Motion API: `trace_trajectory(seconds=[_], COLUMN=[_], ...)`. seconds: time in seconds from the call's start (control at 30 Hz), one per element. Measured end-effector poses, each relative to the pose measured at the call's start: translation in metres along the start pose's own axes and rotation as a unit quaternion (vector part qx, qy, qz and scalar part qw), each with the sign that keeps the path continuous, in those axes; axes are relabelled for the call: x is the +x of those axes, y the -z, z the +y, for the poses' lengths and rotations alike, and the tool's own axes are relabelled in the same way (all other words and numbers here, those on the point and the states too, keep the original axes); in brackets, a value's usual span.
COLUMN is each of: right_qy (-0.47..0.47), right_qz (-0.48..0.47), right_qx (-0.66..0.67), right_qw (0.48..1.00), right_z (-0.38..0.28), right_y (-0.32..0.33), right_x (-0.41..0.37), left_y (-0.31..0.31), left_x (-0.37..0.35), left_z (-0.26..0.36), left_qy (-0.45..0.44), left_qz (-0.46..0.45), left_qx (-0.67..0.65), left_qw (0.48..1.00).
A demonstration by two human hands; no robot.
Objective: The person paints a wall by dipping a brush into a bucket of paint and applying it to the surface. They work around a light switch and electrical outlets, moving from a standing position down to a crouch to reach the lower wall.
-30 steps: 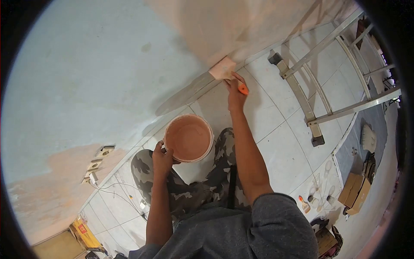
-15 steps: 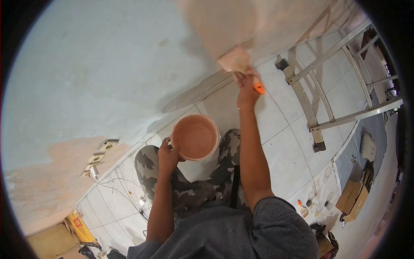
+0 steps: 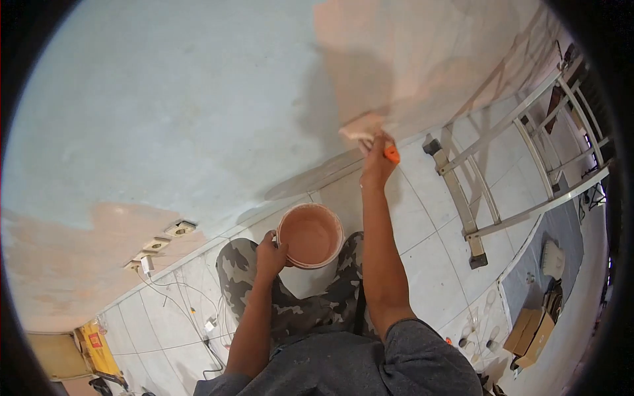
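My left hand (image 3: 271, 257) is closed on the left rim of a round bucket (image 3: 343, 232), which holds salmon-coloured paint (image 3: 308, 236) and sits between my knees. In my right hand (image 3: 378, 160) is a wide paintbrush (image 3: 362, 125) with an orange handle end, my fingers wrapped round it. Its bristles are against the lower wall, slightly blurred. The wall (image 3: 178, 112) is pale blue-grey on the left. Salmon paint (image 3: 356, 79) covers it above and right of the brush, partly under my shadow.
A metal ladder (image 3: 489, 191) stands on the white tiled floor (image 3: 422, 257) to my right. Wall sockets (image 3: 156, 245) with a plugged-in charger and cables (image 3: 178, 307) are at left. A cardboard box (image 3: 531, 333) lies at lower right, and a yellow object (image 3: 102, 353) at lower left.
The view has tilted up, so more wall shows and everything sits lower in it. The brush has moved slightly down along the wall. My left hand keeps its hold on the bucket.
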State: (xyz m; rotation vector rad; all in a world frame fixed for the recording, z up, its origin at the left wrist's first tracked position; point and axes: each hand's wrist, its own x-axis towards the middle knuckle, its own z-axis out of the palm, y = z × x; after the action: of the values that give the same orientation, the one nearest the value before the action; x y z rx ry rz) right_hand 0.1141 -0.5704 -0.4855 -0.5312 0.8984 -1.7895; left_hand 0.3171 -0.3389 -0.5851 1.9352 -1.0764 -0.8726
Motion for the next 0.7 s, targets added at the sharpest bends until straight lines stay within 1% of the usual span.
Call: trace_trajectory(seconds=[0.03, 0.07, 0.1, 0.17, 0.2, 0.27, 0.3, 0.33, 0.37, 0.4, 0.47, 0.53, 0.6, 0.67, 0.7], right_qy=[0.032, 0.061, 0.088, 0.131, 0.147, 0.159, 0.166, 0.170, 0.143, 0.116, 0.113, 0.031, 0.006, -0.033, -0.028], right_qz=[-0.017, -0.031, -0.063, -0.121, -0.145, -0.168, -0.189, -0.197, -0.165, -0.134, -0.139, -0.051, -0.030, 0.010, 0.007], right_qx=[0.016, 0.030, 0.052, 0.098, 0.121, 0.133, 0.148, 0.150, 0.166, 0.181, 0.134, 0.078, 0.015, -0.007, -0.004], right_qw=[0.999, 0.997, 0.993, 0.979, 0.971, 0.964, 0.956, 0.954, 0.962, 0.967, 0.975, 0.995, 0.999, 0.999, 1.000], right_z=[-0.024, -0.050, -0.076, -0.123, -0.138, -0.153, -0.160, -0.156, -0.141, -0.123, -0.079, -0.036, 0.013, 0.031, 0.033], right_y=[-0.018, -0.036, -0.051, -0.077, -0.085, -0.094, -0.099, -0.098, -0.090, -0.082, -0.046, -0.007, 0.040, 0.066, 0.067], right_x=[-0.002, -0.002, -0.003, 0.002, 0.005, 0.011, 0.013, 0.016, 0.023, 0.030, 0.029, 0.017, 0.004, -0.007, -0.007], left_y=[0.004, 0.006, 0.005, 0.003, 0.003, 0.008, 0.006, 0.001, -0.001, 0.000, 0.005, 0.010, 0.010, 0.007, 0.006], left_x=[-0.007, -0.013, -0.013, -0.010, -0.013, -0.015, -0.011, -0.006, -0.001, -0.001, -0.011, -0.017, -0.016, -0.010, -0.007], left_z=[0.026, 0.040, 0.037, 0.030, 0.036, 0.050, 0.040, 0.020, 0.009, 0.015, 0.034, 0.048, 0.046, 0.027, 0.025], left_qy=[0.006, 0.015, 0.018, 0.062, 0.062, 0.044, 0.038, 0.000, -0.036, -0.040, 0.053, 0.045, 0.035, 0.004, -0.002], left_qz=[0.004, 0.005, 0.002, -0.014, -0.016, -0.009, -0.005, 0.012, 0.029, 0.034, 0.009, 0.015, 0.017, 0.021, 0.023], left_qx=[0.014, 0.029, 0.026, -0.052, -0.056, -0.020, -0.025, -0.004, 0.018, 0.013, -0.067, -0.061, -0.051, 0.033, 0.030], left_qw=[1.000, 0.999, 0.999, 0.997, 0.996, 0.999, 0.999, 1.000, 0.999, 0.999, 0.996, 0.997, 0.998, 0.999, 0.999])
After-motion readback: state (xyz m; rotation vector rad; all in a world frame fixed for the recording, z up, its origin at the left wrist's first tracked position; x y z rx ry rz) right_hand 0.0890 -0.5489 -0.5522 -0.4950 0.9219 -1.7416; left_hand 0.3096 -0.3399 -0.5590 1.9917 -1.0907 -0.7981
